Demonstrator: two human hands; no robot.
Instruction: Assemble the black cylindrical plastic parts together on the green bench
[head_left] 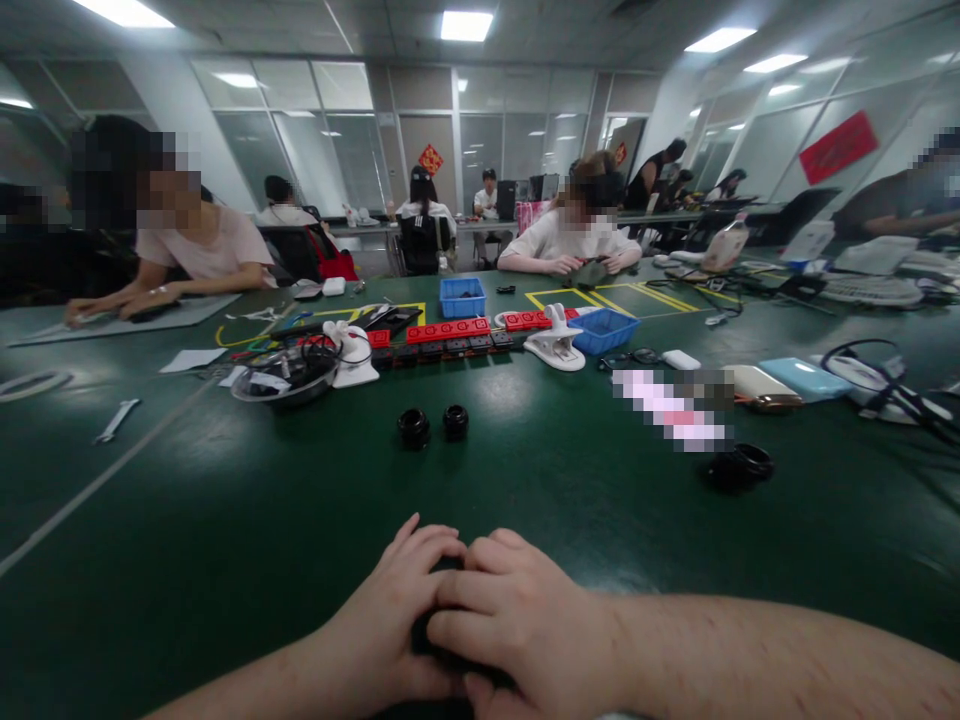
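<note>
Close to the near edge of the table, both hands are wrapped round a dark black part (422, 632), mostly hidden by the fingers. My left hand (386, 610) grips it from the left, its index finger partly raised. My right hand (517, 612) closes over the top and right side of it, fingers curled. Ahead of the hands, two short black ring-shaped fittings (413, 428) with ridged sides stand side by side on the green table (300, 530). Another larger black round piece (739, 467) lies to the right.
A metal bowl (289, 392) of dark parts, red trays (448, 331), a white clip stand (556, 345) and blue bins (604, 330) line the middle. A wrench (118, 421) lies left. Boxes, pouches and cables (885, 385) crowd the right. Co-workers (574, 225) sit around.
</note>
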